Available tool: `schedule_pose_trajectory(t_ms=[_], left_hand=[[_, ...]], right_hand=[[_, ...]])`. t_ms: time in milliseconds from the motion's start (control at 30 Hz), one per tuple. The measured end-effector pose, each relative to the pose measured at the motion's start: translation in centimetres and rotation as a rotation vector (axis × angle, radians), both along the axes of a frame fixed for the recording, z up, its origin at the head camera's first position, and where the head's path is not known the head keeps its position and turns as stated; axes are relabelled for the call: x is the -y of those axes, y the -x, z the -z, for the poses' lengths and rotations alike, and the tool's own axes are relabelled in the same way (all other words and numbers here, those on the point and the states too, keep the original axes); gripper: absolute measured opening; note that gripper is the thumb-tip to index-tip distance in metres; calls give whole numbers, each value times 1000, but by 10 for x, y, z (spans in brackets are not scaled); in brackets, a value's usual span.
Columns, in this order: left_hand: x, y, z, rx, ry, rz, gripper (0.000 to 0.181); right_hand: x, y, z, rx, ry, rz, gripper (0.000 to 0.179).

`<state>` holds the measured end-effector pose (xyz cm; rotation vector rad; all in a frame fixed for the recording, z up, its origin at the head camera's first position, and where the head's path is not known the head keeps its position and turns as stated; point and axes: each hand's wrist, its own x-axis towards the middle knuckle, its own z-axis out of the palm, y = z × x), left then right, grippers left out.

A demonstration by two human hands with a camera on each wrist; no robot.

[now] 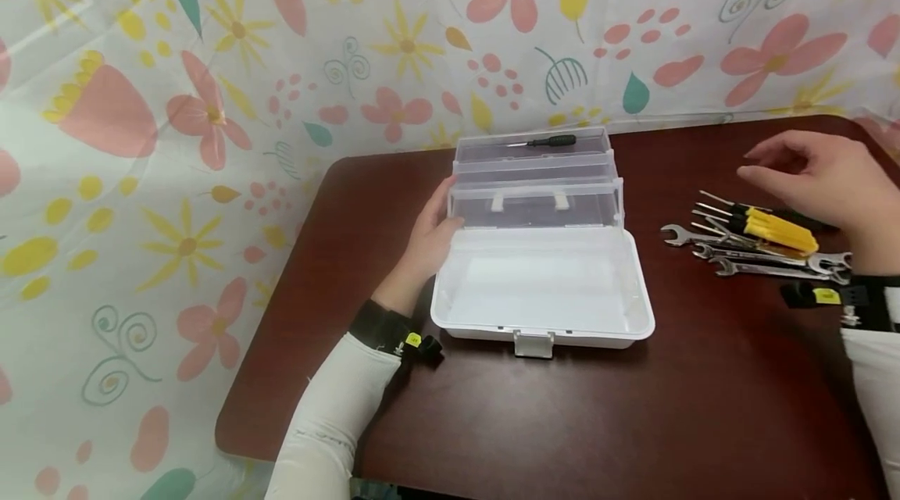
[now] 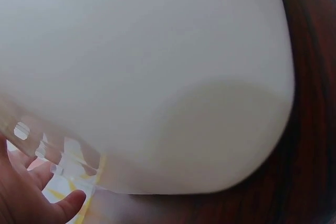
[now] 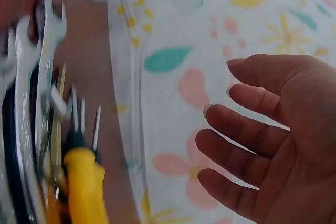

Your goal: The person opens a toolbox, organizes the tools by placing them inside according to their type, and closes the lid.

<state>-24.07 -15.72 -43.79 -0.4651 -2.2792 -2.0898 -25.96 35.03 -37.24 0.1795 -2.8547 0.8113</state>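
Observation:
A toolbox with a white base (image 1: 541,285) stands on the table, its clear plastic tiers (image 1: 530,207) folded back behind it. In the top tier lies a screwdriver with a black handle (image 1: 561,141). My left hand (image 1: 430,238) holds the left edge of the clear plastic, thumb in front; the left wrist view shows its thumb (image 2: 71,205) beside that edge. Raised above the tools, my right hand (image 1: 819,176) has loosely bent fingers and nothing in them. Below it are yellow-handled screwdrivers (image 1: 780,230) and several metal wrenches (image 1: 773,271), partly overlapping.
The dark red-brown table (image 1: 548,414) carries everything. Behind it hangs a white floral cloth (image 1: 408,31), close to the back of the toolbox. A clear latch (image 1: 533,344) sticks out from the base's front. Wrenches (image 3: 26,77) appear blurred in the right wrist view.

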Motion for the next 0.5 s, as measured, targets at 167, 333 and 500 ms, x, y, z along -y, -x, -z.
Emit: schedule_pose_trajectory(t_ms=[167,333,500], left_hand=[[0,-2,-2,-11,30,-20,71],[0,-5,-8,1,20,-7,71],[-3,-14,-23,4,10,23,70]], right_hand=[[-21,4,18,35,-51,18,41],[-29,4,33,94,-173,-29,41],[-35,3,41,105,-243,-54,38]])
